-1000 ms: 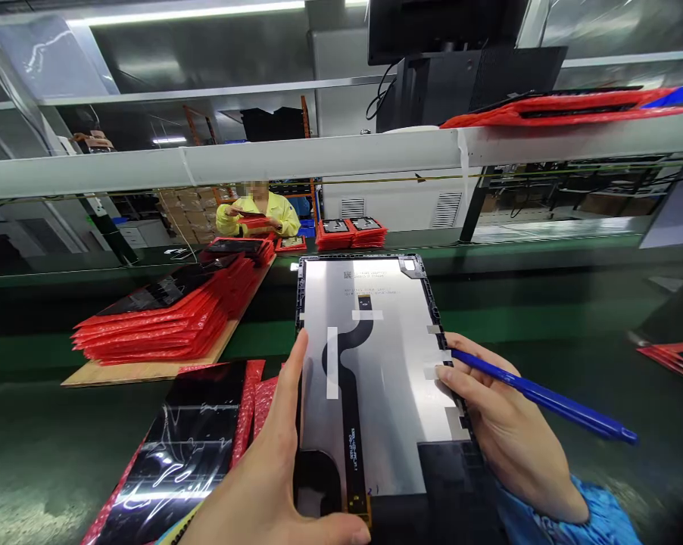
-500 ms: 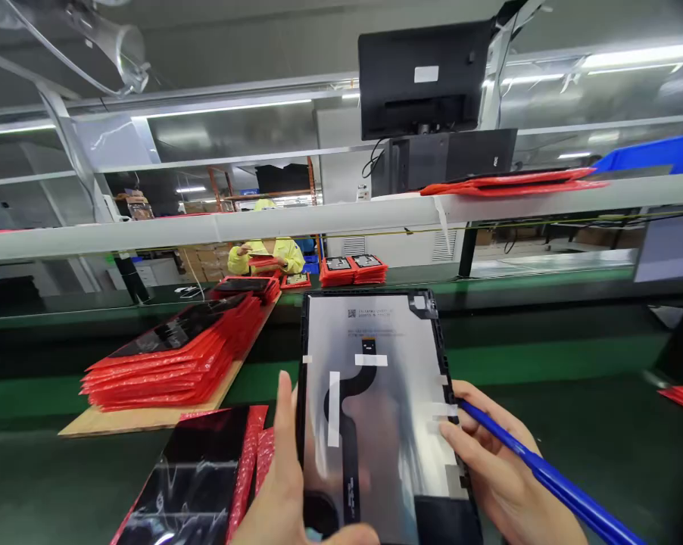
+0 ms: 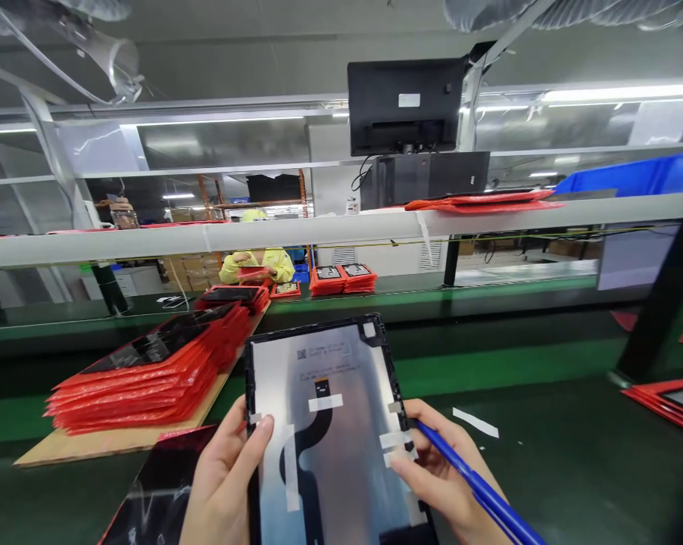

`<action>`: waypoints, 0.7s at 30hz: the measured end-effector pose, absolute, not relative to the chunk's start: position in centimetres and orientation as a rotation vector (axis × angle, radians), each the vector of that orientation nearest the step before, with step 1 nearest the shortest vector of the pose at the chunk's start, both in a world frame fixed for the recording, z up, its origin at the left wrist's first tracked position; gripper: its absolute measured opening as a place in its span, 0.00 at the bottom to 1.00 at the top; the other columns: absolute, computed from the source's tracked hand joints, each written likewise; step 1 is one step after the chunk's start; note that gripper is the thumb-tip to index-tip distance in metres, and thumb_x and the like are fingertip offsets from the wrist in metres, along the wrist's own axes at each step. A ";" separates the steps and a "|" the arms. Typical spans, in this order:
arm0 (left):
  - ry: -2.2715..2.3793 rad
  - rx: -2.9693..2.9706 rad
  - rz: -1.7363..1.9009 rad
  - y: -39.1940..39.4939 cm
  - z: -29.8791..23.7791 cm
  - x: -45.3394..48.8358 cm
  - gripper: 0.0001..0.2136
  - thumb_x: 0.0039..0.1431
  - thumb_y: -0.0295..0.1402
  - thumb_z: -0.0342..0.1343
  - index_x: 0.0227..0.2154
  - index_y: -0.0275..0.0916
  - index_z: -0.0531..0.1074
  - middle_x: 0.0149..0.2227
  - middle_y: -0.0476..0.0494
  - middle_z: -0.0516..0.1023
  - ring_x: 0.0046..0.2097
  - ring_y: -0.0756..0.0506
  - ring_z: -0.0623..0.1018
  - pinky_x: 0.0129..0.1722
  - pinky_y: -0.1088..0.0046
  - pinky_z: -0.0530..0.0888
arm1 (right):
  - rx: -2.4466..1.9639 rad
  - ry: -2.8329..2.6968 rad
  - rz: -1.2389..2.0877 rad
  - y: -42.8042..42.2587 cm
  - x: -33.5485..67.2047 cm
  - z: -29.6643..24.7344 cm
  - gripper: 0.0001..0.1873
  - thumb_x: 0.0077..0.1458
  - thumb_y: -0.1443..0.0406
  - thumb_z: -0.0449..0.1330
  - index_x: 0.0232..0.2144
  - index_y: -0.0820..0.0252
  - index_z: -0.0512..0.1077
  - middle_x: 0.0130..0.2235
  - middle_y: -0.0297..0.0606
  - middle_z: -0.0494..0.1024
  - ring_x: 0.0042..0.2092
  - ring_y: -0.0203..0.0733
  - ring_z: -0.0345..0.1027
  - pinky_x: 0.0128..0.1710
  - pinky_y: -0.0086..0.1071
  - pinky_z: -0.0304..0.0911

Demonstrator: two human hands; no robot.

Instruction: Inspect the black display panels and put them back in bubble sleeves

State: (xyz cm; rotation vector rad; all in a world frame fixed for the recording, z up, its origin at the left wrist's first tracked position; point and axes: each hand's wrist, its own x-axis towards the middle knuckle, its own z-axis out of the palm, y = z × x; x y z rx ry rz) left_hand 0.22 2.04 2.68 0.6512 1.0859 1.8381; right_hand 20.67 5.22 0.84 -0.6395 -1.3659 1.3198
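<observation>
A tablet screen (image 3: 353, 424) with a silver back and black frame is held tilted up in front of me. White tape strips and a black flex cable (image 3: 313, 454) lie across its back. My left hand (image 3: 228, 473) grips the left edge, its thumb on the front rim. My right hand (image 3: 444, 469) closes on the right edge, thumb pressed by the white tape tabs (image 3: 398, 446). A long slim blue tool (image 3: 472, 484) passes through that same hand; its tip is hidden at the frame, so its exact kind is unclear.
Red bubble bags with dark screens (image 3: 148, 371) are stacked on a wooden board (image 3: 51, 446) at left. Another dark screen (image 3: 160, 492) lies nearer. A loose white strip (image 3: 475, 422) rests on the green bench. A co-worker in yellow (image 3: 256, 265) sits beyond the white rail (image 3: 296, 231).
The screen has shifted left and down in view. My left hand has moved up its left edge, thumb now over the rim. A loose white strip now shows on the bench at right.
</observation>
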 end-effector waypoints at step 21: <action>0.690 3.485 1.272 3.1 1.9 0.0 0.14 0.61 0.27 0.50 0.48 0.32 0.71 0.49 0.37 0.77 0.55 0.37 0.71 0.53 0.53 0.68 | -0.326 -0.703 1.841 4.7 20.5 0.2 0.25 0.42 0.68 0.69 0.45 0.52 0.73 0.42 0.38 0.81 0.46 0.50 0.75 0.48 0.45 0.66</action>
